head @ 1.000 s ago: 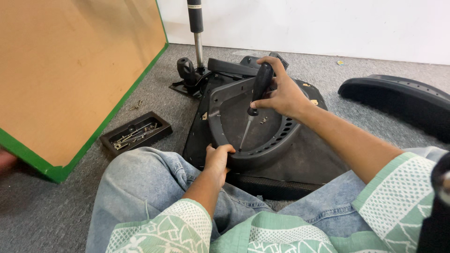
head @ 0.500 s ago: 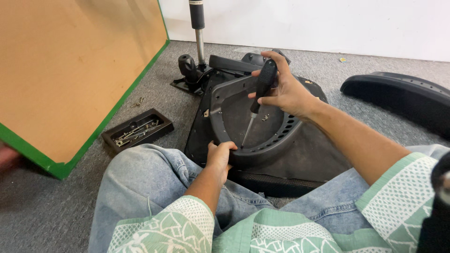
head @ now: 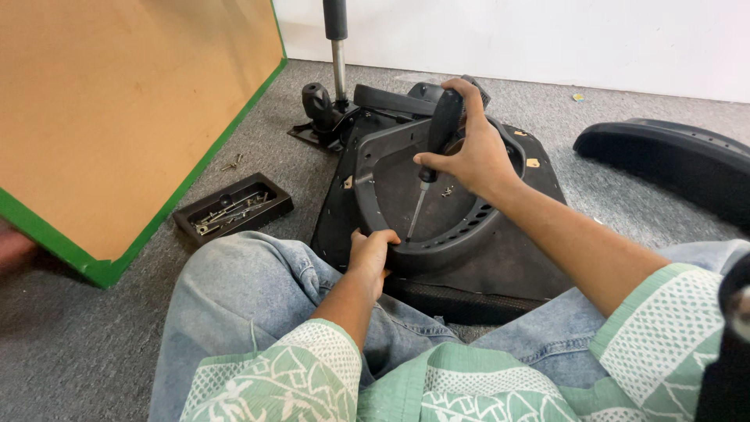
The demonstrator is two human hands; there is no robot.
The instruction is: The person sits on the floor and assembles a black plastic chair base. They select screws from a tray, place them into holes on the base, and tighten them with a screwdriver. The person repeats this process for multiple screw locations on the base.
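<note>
1. Since the earlier frames, the right hand has shifted a little on the screwdriver, and the tool now stands steeper, its handle raised towards the far rim of the part.
2. That right hand is clamped around the black handle. The thin metal shaft runs down and towards the person, its tip meeting the inner floor of the round black plastic shell.
3. The screwdriver's long axis slants from upper far to lower near, so the tip lies between the two hands, closer to the left one.
4. The left hand is closed on the near rim of the shell, fingers curled over the edge just beside the tip; the two hands are apart.
5. The shell rests on a flat black seat base on the grey carpeted floor, against the person's denim-clad knees.
6. To the left lie a small black tray of screws and bits and a green-edged brown board; a curved black armrest lies to the right, and a gas-lift column stands behind.
</note>
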